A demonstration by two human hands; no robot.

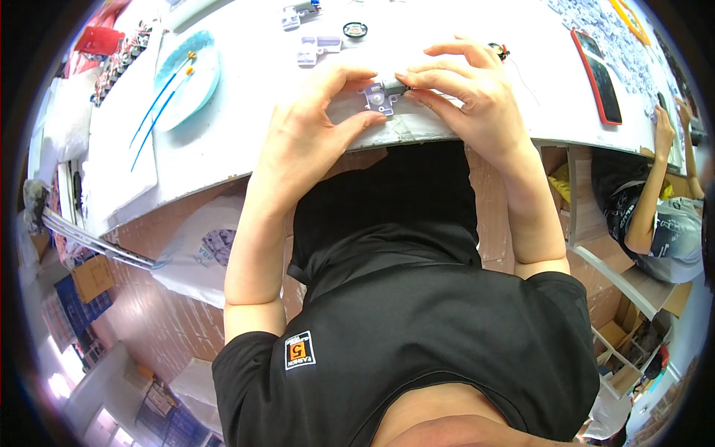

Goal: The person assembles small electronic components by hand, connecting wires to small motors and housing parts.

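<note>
A small light-purple plastic housing (378, 102) is pinched between the thumb and fingers of my left hand (302, 123), just over the table's near edge. My right hand (480, 93) has its thumb and index finger closed on a grey cylindrical part (394, 87) that lies against the housing. Its other fingers are spread above. Whether the cylinder is seated in the housing I cannot tell. Beyond my hands lie another light-purple housing piece (319, 51) and a round black-rimmed part (355, 30). A small dark round part (499, 51) with thin wires lies behind my right hand.
On the left a light-blue dish (212, 78) holds two thin blue sticks with orange ends. A red-edged phone (599, 78) lies to the right, near a heap of light-purple pieces (607, 41). Another person (659, 216) works at far right. A plastic bag (197, 249) hangs below the table.
</note>
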